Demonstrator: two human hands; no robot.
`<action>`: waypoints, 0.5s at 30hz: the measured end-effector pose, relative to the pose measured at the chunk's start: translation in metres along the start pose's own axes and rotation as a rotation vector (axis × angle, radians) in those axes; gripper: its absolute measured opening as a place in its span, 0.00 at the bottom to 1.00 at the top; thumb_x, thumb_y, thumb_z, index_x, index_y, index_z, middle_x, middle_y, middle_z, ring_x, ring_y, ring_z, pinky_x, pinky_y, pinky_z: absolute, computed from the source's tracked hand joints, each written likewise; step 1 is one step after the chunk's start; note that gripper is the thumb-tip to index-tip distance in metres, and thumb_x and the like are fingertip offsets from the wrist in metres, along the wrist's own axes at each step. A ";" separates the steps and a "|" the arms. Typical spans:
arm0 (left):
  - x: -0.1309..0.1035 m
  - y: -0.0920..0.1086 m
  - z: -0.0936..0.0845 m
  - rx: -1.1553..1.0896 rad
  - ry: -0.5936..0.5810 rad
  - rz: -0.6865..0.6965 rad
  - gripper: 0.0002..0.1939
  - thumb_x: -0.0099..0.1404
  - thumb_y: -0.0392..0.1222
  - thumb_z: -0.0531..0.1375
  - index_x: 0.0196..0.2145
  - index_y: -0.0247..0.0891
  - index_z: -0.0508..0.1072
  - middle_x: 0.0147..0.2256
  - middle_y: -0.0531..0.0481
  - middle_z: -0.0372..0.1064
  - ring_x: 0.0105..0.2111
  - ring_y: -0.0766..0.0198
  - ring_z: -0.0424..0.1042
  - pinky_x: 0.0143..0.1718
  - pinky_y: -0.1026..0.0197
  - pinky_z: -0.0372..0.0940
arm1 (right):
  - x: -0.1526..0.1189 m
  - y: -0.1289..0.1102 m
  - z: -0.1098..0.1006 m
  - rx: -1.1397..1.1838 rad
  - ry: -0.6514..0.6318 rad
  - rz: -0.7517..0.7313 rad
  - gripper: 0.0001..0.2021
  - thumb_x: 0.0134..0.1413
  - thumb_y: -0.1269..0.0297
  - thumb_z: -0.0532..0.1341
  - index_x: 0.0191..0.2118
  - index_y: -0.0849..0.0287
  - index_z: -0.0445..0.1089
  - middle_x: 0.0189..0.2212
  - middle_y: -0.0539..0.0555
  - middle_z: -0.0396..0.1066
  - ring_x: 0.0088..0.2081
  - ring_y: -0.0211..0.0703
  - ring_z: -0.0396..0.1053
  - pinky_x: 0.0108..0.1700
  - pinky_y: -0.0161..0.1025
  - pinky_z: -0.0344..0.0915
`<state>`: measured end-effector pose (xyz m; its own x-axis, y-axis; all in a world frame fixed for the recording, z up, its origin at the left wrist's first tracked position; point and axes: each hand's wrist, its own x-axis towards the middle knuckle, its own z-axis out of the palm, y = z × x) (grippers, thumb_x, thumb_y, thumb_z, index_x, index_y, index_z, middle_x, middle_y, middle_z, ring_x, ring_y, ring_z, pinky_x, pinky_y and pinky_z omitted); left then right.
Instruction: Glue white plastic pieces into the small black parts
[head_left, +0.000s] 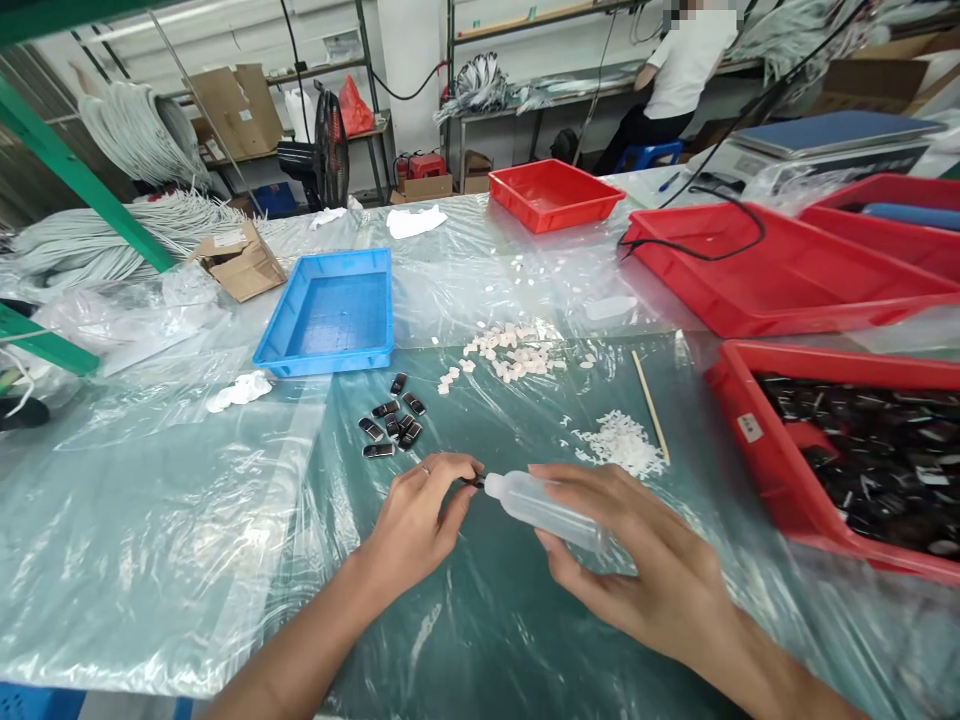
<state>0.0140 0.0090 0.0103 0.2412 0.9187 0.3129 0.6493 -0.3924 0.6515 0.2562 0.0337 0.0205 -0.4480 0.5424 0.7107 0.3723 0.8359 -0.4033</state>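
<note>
My left hand (420, 510) pinches a small black part (475, 481) between thumb and fingertips, mostly hidden by them. My right hand (637, 550) is closed around a translucent squeeze bottle (551, 508), tilted with its nozzle pointing left. The nozzle tip meets or nearly meets the black part; I cannot tell if they touch. Beyond my left hand lies a loose group of small black rectangular pieces (391, 420). Farther out are scattered cream-white bits (517, 352), and a heap of tiny white pieces (622, 443) sits beyond my right hand, beside a thin stick (649, 405).
A blue tray (322, 362) stands at the back left. On the right, a red bin (765, 480) holds many black parts. More red trays (555, 195) stand farther back, near a scale (832, 135). A seated person (686, 75) and a fan (330, 150) are in the background.
</note>
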 end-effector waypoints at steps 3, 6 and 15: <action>0.000 -0.005 0.001 -0.033 0.037 0.039 0.06 0.77 0.38 0.56 0.49 0.48 0.66 0.49 0.48 0.81 0.45 0.56 0.84 0.40 0.56 0.78 | 0.002 0.006 -0.001 0.169 0.032 0.210 0.21 0.61 0.69 0.66 0.58 0.47 0.69 0.49 0.56 0.81 0.48 0.53 0.81 0.44 0.47 0.80; 0.000 -0.008 0.003 -0.099 0.058 0.033 0.05 0.76 0.37 0.58 0.47 0.46 0.66 0.48 0.48 0.81 0.45 0.59 0.84 0.41 0.60 0.79 | 0.003 0.009 -0.005 0.302 0.073 0.372 0.17 0.62 0.65 0.66 0.55 0.45 0.70 0.48 0.53 0.81 0.48 0.50 0.81 0.43 0.41 0.80; 0.002 -0.002 0.001 -0.125 0.076 0.026 0.06 0.76 0.36 0.59 0.47 0.46 0.66 0.47 0.49 0.81 0.45 0.60 0.84 0.44 0.58 0.80 | 0.005 0.008 -0.001 0.265 0.044 0.284 0.17 0.61 0.67 0.66 0.55 0.48 0.70 0.48 0.55 0.81 0.49 0.52 0.82 0.42 0.43 0.81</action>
<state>0.0140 0.0116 0.0088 0.1985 0.9037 0.3793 0.5478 -0.4232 0.7217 0.2572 0.0433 0.0214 -0.3195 0.7561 0.5712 0.2512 0.6488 -0.7183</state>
